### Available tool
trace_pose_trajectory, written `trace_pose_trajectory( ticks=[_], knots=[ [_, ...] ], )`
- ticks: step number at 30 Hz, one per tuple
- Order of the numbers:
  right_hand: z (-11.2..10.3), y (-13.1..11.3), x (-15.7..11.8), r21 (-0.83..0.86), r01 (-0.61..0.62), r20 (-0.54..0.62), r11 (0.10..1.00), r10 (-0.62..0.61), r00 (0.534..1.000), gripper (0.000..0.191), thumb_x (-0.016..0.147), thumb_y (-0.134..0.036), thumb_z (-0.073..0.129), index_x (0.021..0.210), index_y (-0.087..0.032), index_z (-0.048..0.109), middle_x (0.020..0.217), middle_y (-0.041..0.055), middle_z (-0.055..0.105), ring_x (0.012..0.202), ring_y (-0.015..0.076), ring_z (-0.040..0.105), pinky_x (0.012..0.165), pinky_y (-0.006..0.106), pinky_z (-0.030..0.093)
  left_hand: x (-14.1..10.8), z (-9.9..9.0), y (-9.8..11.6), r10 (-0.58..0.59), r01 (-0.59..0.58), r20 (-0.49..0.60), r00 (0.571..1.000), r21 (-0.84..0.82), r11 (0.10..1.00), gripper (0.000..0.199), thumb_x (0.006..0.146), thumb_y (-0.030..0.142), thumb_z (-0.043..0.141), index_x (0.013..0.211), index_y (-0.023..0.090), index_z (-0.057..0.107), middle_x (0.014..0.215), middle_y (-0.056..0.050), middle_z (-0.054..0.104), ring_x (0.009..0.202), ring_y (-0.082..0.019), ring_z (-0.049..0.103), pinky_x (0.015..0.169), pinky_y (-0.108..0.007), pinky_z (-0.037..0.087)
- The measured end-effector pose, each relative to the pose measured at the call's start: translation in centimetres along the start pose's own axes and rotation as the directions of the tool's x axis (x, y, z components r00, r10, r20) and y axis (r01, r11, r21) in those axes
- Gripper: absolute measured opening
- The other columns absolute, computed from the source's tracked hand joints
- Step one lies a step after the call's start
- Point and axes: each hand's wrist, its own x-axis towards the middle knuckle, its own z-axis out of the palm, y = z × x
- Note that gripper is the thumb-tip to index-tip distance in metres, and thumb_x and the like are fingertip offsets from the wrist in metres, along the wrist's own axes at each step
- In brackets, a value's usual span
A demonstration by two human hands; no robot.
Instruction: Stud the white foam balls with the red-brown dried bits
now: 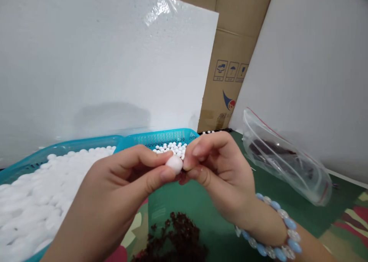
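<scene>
Between thumb and forefinger, my left hand point(126, 177) pinches a small smooth white ball point(174, 164). My right hand point(221, 174) is closed at the ball's right side, its thumb and forefinger pressed together there. A dark speck shows by those fingertips, but what they hold is too small to make out. Below both hands lies a loose heap of dark brown crumbly pieces point(175, 239) on the green mat point(169, 200). A beaded blue and clear bracelet point(277, 227) circles my right wrist.
At left stands a blue basket point(66, 142) full of white balls point(37, 200). Behind my hands, another blue basket point(161, 135) holds many smaller white balls point(172, 147). A clear zip bag point(284, 158) with dark contents lies at right. White panels point(109, 55) and cardboard point(224, 43) rise behind.
</scene>
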Motion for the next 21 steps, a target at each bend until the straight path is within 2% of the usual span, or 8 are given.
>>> trace_pose_trajectory(
  ticks=[2,5,8,15,18,21],
  knots=[
    [0.0,0.0,0.1,-0.005,-0.002,-0.009,1.0,0.002,1.0,0.026,0.064,0.002,0.039,0.07,-0.023,0.038,0.064,-0.0047,0.042,0.054,0.0043,0.046,0.048,0.014,0.043,-0.2,0.3,0.9,-0.082,0.084,-0.046,0.996,0.04,0.996,0.016,0.054,0.016,0.059,0.052,0.031,0.057,0.054,0.016,0.058,0.05,-0.004,0.052,0.046,-0.01,0.043],
    [0.0,0.0,0.1,-0.013,0.006,-0.026,1.0,-0.007,1.0,0.023,0.064,0.0,0.041,0.067,-0.023,0.036,0.061,-0.0049,0.043,0.052,0.0048,0.047,0.046,0.014,0.044,-0.3,1.0,2.5,-0.244,0.249,-0.09,0.966,0.053,0.967,0.022,0.055,0.011,0.057,0.045,0.03,0.056,0.045,0.015,0.055,0.048,-0.004,0.048,0.045,-0.011,0.039],
    [0.0,0.0,0.0,-0.022,0.018,-0.061,1.0,-0.02,0.998,0.017,0.067,-0.007,0.044,0.066,-0.023,0.036,0.059,-0.0045,0.043,0.049,0.0051,0.047,0.044,0.015,0.045,-0.5,1.4,3.3,-0.267,0.271,-0.095,0.959,0.03,0.962,0.021,0.053,0.01,0.058,0.046,0.03,0.057,0.047,0.014,0.055,0.05,-0.005,0.048,0.047,-0.014,0.039],
    [0.3,-0.1,-0.2,-0.009,0.095,-0.089,0.995,-0.095,0.991,0.014,0.069,-0.014,0.045,0.062,-0.022,0.036,0.059,-0.0042,0.042,0.05,0.0048,0.046,0.044,0.014,0.044,-0.9,1.6,2.7,-0.183,0.188,-0.13,0.974,0.029,0.982,0.019,0.053,0.011,0.058,0.047,0.03,0.057,0.049,0.013,0.056,0.051,-0.007,0.049,0.051,-0.018,0.042],
    [0.3,0.0,-0.1,-0.008,0.122,-0.07,0.993,-0.122,0.99,0.014,0.07,-0.016,0.045,0.061,-0.021,0.036,0.059,-0.0043,0.042,0.05,0.0043,0.044,0.044,0.013,0.043,-0.9,1.3,1.8,-0.064,0.07,-0.072,0.995,0.087,0.994,0.013,0.053,0.018,0.058,0.048,0.03,0.057,0.051,0.012,0.057,0.047,-0.009,0.049,0.044,-0.019,0.043],
    [0.1,-0.1,0.1,-0.003,0.13,-0.036,0.992,-0.13,0.991,0.014,0.07,-0.017,0.045,0.061,-0.021,0.036,0.058,-0.005,0.04,0.049,0.0037,0.044,0.044,0.012,0.042,-0.9,1.1,1.2,0.057,-0.051,-0.025,0.998,0.182,0.982,0.011,0.055,0.02,0.057,0.052,0.03,0.056,0.053,0.012,0.058,0.046,-0.009,0.05,0.041,-0.018,0.042]
  ],
)
